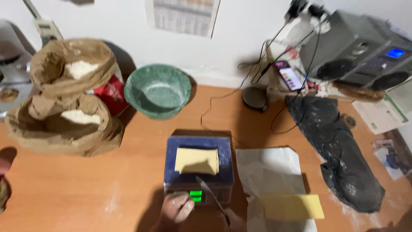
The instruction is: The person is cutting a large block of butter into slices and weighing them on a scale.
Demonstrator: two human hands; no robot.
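Floury fingers of the left hand (pixel 176 209) press the front of the scale (pixel 198 165) beside its green display; the right hand (pixel 231 221) has its grip pinched on a knife (pixel 212 196) — blade over the scale, where a butter block (pixel 197 161) sits. Another butter slab (pixel 293 206) lies on white paper (pixel 270 172) on the bench (pixel 86 193).

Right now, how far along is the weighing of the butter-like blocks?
Done: one pale yellow block lies on the scale, whose display glows green. In hand: the left hand touches the scale's front by the display; the right hand holds a knife. Left: a second yellow slab lies on white paper; the green bowl looks empty.
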